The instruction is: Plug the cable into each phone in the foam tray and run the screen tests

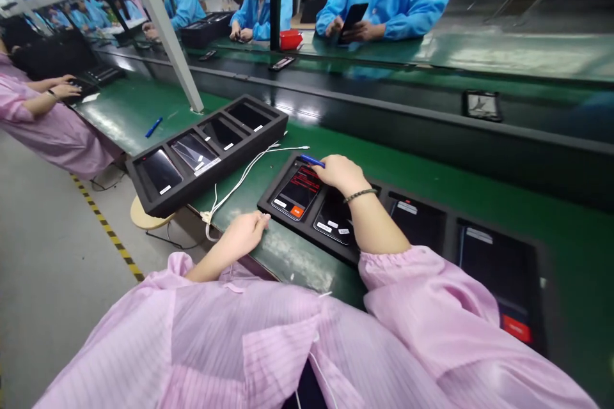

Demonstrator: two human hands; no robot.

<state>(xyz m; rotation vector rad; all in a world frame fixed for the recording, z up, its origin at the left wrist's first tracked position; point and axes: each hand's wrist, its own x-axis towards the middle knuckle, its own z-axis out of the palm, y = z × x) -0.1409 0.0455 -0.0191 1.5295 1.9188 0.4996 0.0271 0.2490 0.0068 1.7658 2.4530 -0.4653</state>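
Note:
My right hand [343, 174] is closed around a blue pen [313, 160] above the far edge of a smartphone [296, 190] with red text on its lit screen. That phone lies in the first slot of a black foam tray [263, 199]. Beside it in the tray rests a dark-screened phone [334, 216] with small white labels, partly under my right wrist. Two more phones sit farther right, one partly behind my sleeve. My left hand [244, 234] has its fingers curled together by the tray's near left corner; whether anything is between them is hidden.
A second foam tray [211, 180] with several phones stands at left. White cables [244, 174] run between the trays. Another blue pen [153, 127] lies farther back. A conveyor [364, 99] carries phone parts past co-workers in blue. A metal post [167, 38] rises from the bench.

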